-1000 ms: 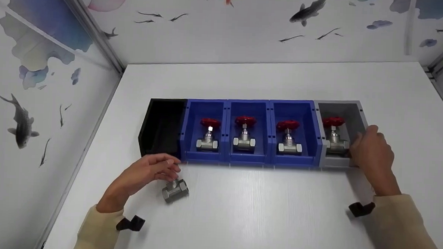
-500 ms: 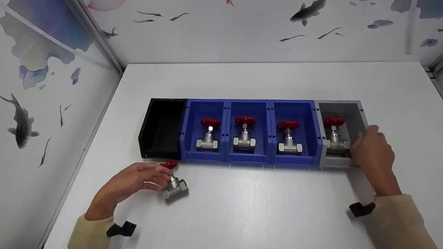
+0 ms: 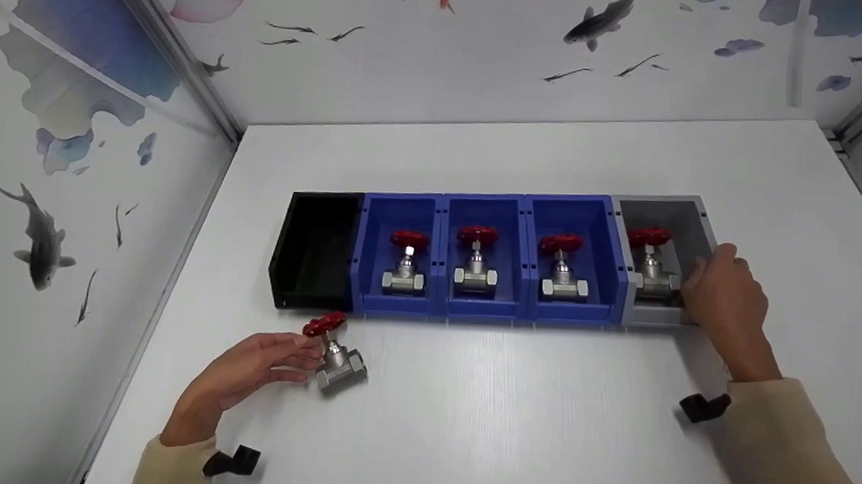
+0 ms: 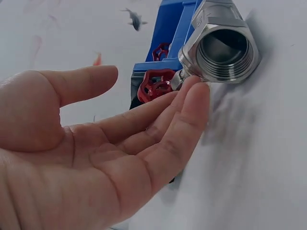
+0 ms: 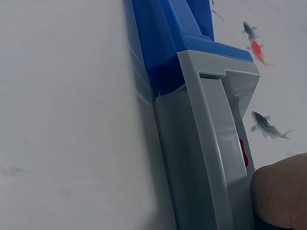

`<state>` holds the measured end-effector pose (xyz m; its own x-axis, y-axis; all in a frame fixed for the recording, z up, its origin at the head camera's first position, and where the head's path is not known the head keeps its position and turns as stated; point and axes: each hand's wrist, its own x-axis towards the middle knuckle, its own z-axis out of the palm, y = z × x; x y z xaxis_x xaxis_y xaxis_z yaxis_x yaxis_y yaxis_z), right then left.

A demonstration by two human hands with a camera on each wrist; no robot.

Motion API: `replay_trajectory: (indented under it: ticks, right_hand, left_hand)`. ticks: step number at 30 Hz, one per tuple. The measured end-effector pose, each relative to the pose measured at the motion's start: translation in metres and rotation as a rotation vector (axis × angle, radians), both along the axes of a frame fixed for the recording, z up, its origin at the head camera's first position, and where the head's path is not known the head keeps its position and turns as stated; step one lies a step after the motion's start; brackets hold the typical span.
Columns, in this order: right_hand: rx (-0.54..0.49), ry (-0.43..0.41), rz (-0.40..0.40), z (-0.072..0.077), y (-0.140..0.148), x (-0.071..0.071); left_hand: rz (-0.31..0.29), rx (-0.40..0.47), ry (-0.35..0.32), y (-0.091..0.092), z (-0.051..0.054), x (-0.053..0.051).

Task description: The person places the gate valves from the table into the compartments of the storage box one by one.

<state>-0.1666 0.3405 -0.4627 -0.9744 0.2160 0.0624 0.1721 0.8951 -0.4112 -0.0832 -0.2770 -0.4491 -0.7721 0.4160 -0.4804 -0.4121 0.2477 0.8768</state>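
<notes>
On the table in front of the black bin [image 3: 314,251] lies a gate valve [image 3: 340,365] with a red handwheel and a steel body. My left hand [image 3: 251,372] is just left of it, fingers extended and thumb held apart. In the left wrist view the fingertips [image 4: 196,93] are close beside the valve's threaded body [image 4: 223,52]; whether they touch it I cannot tell. My right hand [image 3: 726,306] grips the right wall of the grey bin [image 3: 657,316], its fingers curled. Inside that bin stands another gate valve [image 3: 652,270], partly hidden by the hand.
Blue bins [image 3: 399,307] stand joined in a row between the black and grey ones. Each holds a red-wheeled valve [image 3: 476,266]. The black bin's interior is dark. Printed walls [image 3: 438,75] border the white table [image 3: 467,418] at the back and left.
My left hand has drawn back left and toward me from the valve, uncovering its red handwheel, which has tipped slightly left. The right hand stays where it was on the grey bin.
</notes>
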Motion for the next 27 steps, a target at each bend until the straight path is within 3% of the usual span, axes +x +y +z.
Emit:
replay_trajectory:
  ticks: [6,21,27]
  right_hand:
    - [-0.005,-0.003,-0.003,0.000,-0.001,0.001]
    - [-0.011,-0.015,-0.002,-0.001,0.001,0.000]
    - [-0.011,-0.014,0.005,-0.001,0.002,0.000]
  left_hand:
    - [0.028,0.043,-0.001,0.005,-0.007,0.005]
    - [0.224,0.161,-0.025,0.026,-0.018,0.009]
    - [0.306,0.150,-0.010,0.040,-0.020,0.009]
